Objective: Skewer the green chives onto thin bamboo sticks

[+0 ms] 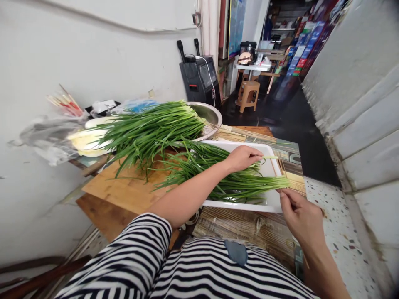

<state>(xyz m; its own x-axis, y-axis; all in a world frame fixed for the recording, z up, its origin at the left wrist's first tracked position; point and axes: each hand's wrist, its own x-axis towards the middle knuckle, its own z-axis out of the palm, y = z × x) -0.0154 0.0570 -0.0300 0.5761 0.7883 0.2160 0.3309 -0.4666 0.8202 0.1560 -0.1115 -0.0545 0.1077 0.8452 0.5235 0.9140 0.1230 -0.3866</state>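
Note:
My left hand (pixel 245 158) reaches across the white tray (pixel 270 199) with its fingertips closed on a thin garlic chive stalk (pixel 270 157), whose pale end points right. Beneath and beside it, a pile of garlic chives (pixel 249 187) lies in the tray, leaves to the left and white ends toward the right rim. Close to those white ends, my right hand (pixel 301 211) is pinched shut at the tray's right edge. What sits between its fingertips is too small to make out. A larger heap of garlic chives (pixel 156 128) rests behind, partly over a metal bowl (pixel 215 116).
A wooden board (pixel 124 189) lies left of the tray on the wood-patterned table (pixel 237 224). Napa cabbage (pixel 90 141) and plastic bags (pixel 46 137) sit far left by the wall. A black speaker (pixel 201 81) and a brown stool (pixel 248 95) stand beyond.

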